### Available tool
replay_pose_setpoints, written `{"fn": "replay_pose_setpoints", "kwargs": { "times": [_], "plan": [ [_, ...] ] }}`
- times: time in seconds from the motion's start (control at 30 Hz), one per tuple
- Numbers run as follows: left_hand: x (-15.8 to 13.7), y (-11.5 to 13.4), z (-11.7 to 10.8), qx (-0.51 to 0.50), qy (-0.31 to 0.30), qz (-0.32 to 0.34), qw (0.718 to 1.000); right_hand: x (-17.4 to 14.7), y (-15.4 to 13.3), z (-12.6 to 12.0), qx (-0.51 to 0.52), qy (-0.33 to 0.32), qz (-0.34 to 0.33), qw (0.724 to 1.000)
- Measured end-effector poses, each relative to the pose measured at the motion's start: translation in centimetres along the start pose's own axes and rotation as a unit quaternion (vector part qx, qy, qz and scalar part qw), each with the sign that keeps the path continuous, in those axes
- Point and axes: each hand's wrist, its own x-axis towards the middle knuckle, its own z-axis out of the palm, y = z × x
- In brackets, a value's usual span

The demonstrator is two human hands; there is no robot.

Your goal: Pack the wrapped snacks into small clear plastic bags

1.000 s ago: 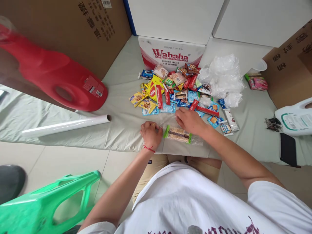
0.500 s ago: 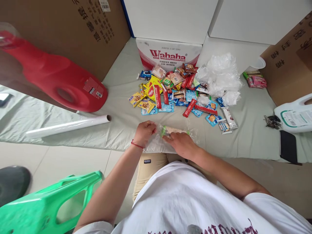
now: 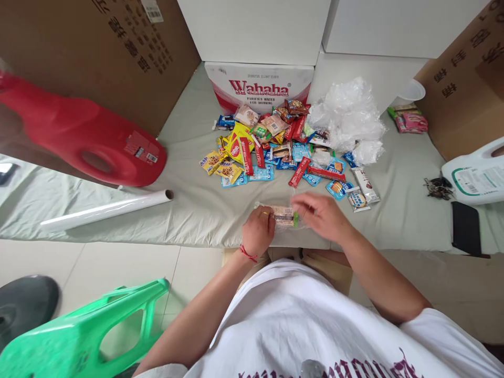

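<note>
A snack bar in a wrapper with a green end (image 3: 284,216) lies on the cloth near the table's front edge, with loose clear plastic film (image 3: 301,223) around it. My left hand (image 3: 258,231) is closed over its left end, fingers pressed down on it. At the bar's right end, my right hand (image 3: 321,214) has its fingers bent and drawn together at the clear film; its fingertips are partly hidden. Beyond both hands is a pile of small packaged snacks (image 3: 271,144) in yellow, red and blue wrappers.
Crumpled clear plastic (image 3: 356,118) rests right of the pile, before a Wahaha carton (image 3: 260,86). Left are a red jug (image 3: 106,139) and a white roll (image 3: 108,210). Right are a white bottle (image 3: 478,176), keys (image 3: 439,188) and a black phone-like object (image 3: 465,228). A green stool (image 3: 82,328) stands below.
My left hand has moved right from the film onto the bar. My right hand has lifted off the bar and shifted to the film at its right end. The view has shifted slightly.
</note>
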Motion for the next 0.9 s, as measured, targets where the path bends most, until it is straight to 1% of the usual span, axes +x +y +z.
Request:
{"fn": "replay_pose_setpoints", "kwargs": {
  "times": [0.03, 0.07, 0.1, 0.13, 0.2, 0.27, 0.33, 0.37, 0.43, 0.5, 0.53, 0.57, 0.6, 0.63, 0.67, 0.7, 0.73, 0.77, 0.83, 0.87, 0.9],
  "plan": [
    [-0.1, 0.0, 0.3, 0.012, 0.005, 0.009, 1.0, 0.6, 0.9, -0.3, -0.007, 0.054, 0.026, 0.998],
    [-0.2, -0.1, 0.5, 0.019, 0.013, 0.014, 1.0, 1.3, 1.9, -0.4, -0.015, 0.081, 0.044, 0.996],
    [-0.3, -0.1, 0.7, 0.022, 0.023, 0.017, 0.999, 1.9, 2.8, -0.3, -0.015, 0.078, 0.054, 0.995],
    [-0.3, -0.2, 0.9, 0.02, 0.036, 0.015, 0.999, 2.4, 3.6, 0.0, -0.005, 0.053, 0.054, 0.997],
    [-0.5, -0.3, 1.2, 0.009, 0.068, -0.003, 0.998, 2.5, 4.6, 0.8, 0.017, -0.013, 0.022, 1.0],
    [-0.5, -0.4, 1.4, -0.006, 0.1, -0.023, 0.995, 1.2, 5.0, 1.3, 0.009, -0.042, -0.04, 0.998],
    [-0.5, -0.6, 1.4, -0.015, 0.121, -0.027, 0.992, -1.3, 5.2, 1.2, -0.016, -0.046, -0.098, 0.994],
    [-0.5, -0.6, 1.4, -0.017, 0.123, -0.021, 0.992, -2.8, 5.4, 1.0, -0.026, -0.054, -0.113, 0.992],
    [-0.4, -0.8, 1.4, -0.017, 0.11, -0.004, 0.994, -5.9, 5.9, 0.1, -0.035, -0.094, -0.113, 0.989],
    [-0.4, -1.0, 1.5, -0.019, 0.093, 0.009, 0.995, -8.4, 6.5, -1.1, -0.013, -0.139, -0.079, 0.987],
    [-0.5, -1.1, 1.5, -0.021, 0.089, 0.012, 0.996, -9.1, 6.8, -1.6, 0.012, -0.14, -0.048, 0.989],
    [-0.5, -1.2, 1.5, -0.022, 0.089, 0.013, 0.996, -9.5, 7.0, -1.9, 0.037, -0.115, -0.009, 0.993],
    [-0.6, -1.2, 1.6, -0.02, 0.092, 0.015, 0.995, -9.4, 7.1, -2.1, 0.051, -0.066, 0.034, 0.996],
    [-0.7, -1.1, 1.6, -0.015, 0.095, 0.018, 0.995, -8.9, 7.1, -2.1, 0.05, -0.004, 0.075, 0.996],
    [-0.8, -1.1, 1.6, -0.006, 0.098, 0.023, 0.995, -8.1, 7.1, -1.9, 0.033, 0.056, 0.112, 0.992],
    [-1.0, -0.9, 1.6, 0.008, 0.1, 0.029, 0.995, -7.1, 7.0, -1.4, 0.004, 0.096, 0.14, 0.986],
    [-1.1, -0.7, 1.6, 0.025, 0.102, 0.035, 0.994, -6.1, 6.8, -0.7, -0.027, 0.107, 0.159, 0.981],
    [-1.3, -0.5, 1.5, 0.045, 0.105, 0.04, 0.993, -5.1, 6.6, 0.2, -0.055, 0.092, 0.172, 0.979],
    [-1.8, 0.0, 1.4, 0.087, 0.12, 0.047, 0.988, -3.6, 6.2, 2.0, -0.094, 0.031, 0.185, 0.978],
    [-2.0, 0.2, 1.4, 0.106, 0.129, 0.051, 0.985, -3.2, 5.9, 2.7, -0.105, 0.008, 0.186, 0.977],
    [-2.2, 0.3, 1.5, 0.121, 0.139, 0.057, 0.981, -3.1, 5.7, 3.2, -0.109, -0.001, 0.186, 0.976]
  ]
}}
